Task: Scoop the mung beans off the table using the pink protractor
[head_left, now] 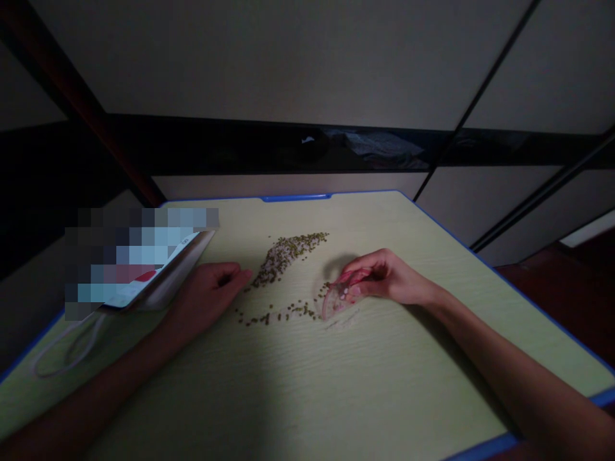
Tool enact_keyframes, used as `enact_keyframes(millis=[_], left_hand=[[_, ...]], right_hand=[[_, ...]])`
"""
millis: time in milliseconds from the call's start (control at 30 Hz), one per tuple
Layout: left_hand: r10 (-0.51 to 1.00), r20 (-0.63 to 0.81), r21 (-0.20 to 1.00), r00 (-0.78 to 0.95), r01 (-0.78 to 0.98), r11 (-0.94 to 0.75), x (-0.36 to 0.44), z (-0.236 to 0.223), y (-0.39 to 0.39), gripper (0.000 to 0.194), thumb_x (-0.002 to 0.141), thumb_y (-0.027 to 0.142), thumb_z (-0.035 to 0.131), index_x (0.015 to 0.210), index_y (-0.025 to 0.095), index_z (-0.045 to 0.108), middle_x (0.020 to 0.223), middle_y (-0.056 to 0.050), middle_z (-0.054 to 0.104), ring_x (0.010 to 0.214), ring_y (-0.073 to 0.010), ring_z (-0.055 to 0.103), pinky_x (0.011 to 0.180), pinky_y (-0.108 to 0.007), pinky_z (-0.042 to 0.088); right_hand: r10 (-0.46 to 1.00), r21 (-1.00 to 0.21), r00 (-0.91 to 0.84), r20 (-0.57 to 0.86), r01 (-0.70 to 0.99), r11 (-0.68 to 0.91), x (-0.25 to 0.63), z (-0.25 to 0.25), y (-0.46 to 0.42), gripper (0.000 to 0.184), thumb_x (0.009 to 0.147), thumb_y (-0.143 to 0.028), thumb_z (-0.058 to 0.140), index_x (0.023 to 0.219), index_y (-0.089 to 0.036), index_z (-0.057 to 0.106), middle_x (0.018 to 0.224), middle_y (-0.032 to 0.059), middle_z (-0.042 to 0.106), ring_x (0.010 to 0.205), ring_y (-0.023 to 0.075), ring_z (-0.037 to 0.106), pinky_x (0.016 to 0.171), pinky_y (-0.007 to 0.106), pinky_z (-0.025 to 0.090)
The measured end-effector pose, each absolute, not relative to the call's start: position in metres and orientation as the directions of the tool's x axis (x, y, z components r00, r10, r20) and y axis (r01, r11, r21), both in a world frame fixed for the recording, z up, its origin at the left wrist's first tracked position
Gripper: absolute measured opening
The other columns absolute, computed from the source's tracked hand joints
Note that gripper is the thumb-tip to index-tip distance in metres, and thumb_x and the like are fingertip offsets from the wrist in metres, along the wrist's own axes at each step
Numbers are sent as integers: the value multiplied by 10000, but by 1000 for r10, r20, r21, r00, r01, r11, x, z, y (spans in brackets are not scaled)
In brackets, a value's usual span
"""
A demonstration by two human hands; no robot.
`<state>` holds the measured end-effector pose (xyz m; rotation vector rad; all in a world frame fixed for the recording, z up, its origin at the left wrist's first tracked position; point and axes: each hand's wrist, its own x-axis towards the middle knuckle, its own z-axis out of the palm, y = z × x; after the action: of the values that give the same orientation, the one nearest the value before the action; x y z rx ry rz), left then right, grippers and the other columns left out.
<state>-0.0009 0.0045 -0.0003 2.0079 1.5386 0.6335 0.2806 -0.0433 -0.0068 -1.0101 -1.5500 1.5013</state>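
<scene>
Right hand (389,275): thumb and fingers clamped on a part-red clear cup (336,298), tilted on its side at the table (307,390), mouth toward about 8 o'clock. A pile of small greenish seeds (283,256) lies at 10 o'clock from the cup; a loose line of seeds (269,317) trails between 8 and 9 o'clock. Left hand (211,285): fingers curled, the pile just beside their tips at 2 o'clock; whether they grip anything cannot be told. A lit screen device (166,261) leans at that hand's 9 o'clock.
</scene>
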Motion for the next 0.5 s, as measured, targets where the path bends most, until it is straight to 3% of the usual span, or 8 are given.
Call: enact_keyframes(millis=[500], left_hand=[[969,56,647,240,730,-219,-1,-2,5,387,667,515,402,448,211,306,444,74,274,441,-97,303,474,-239,241]], right_hand=[[918,-999,-397,-11,51,10,283,-10,-43,185,635,-119,713,819,-122,688,678,17,695,579,103,634,577,209,505]])
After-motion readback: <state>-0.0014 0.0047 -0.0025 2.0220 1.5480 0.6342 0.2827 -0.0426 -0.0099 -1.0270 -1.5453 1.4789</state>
